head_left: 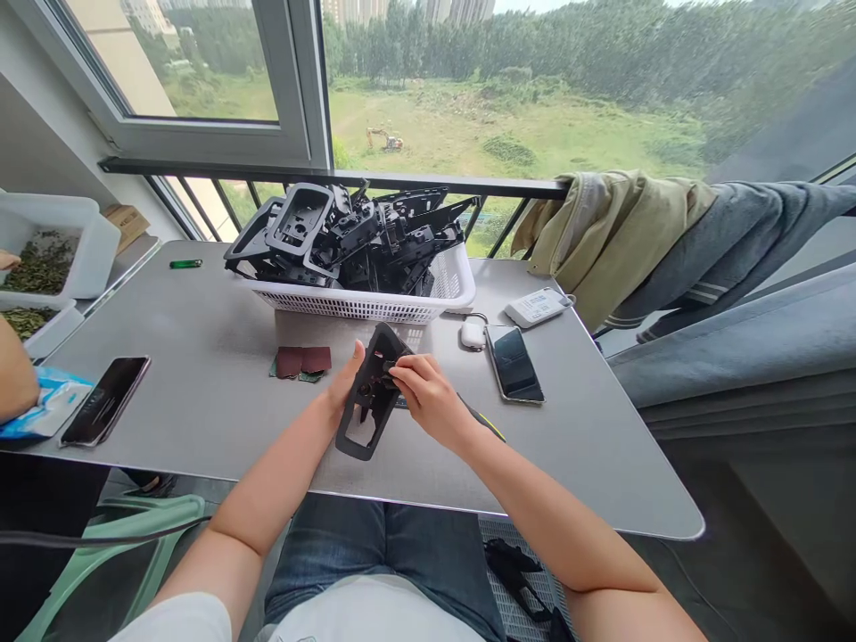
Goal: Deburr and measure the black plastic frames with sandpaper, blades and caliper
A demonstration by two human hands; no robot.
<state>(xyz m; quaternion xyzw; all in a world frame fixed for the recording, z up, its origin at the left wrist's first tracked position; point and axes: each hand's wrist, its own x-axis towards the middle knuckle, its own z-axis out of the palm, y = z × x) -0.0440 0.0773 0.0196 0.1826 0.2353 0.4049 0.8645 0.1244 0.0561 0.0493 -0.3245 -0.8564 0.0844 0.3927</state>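
Note:
A black plastic frame (366,423) with openings and small fittings inside is held tilted above the table's front part. My left hand (346,379) grips its left side, thumb up along the edge and the other fingers hidden behind. My right hand (428,392) is closed in a pinch at the frame's inner right side. Something small and dark shows at those fingertips, too small to name. Under my right forearm a dark thing with a yellow-green stripe (491,426) lies on the table, mostly covered.
A white basket (348,303) heaped with black plastic parts (381,236) stands at the back. Dark red folded pieces (303,361) lie left of the frame. Phones (514,364), an earbud case (473,334), a white device (537,308) and a green lighter (185,264) share the table (201,383). Another person's arm (14,374) is at left.

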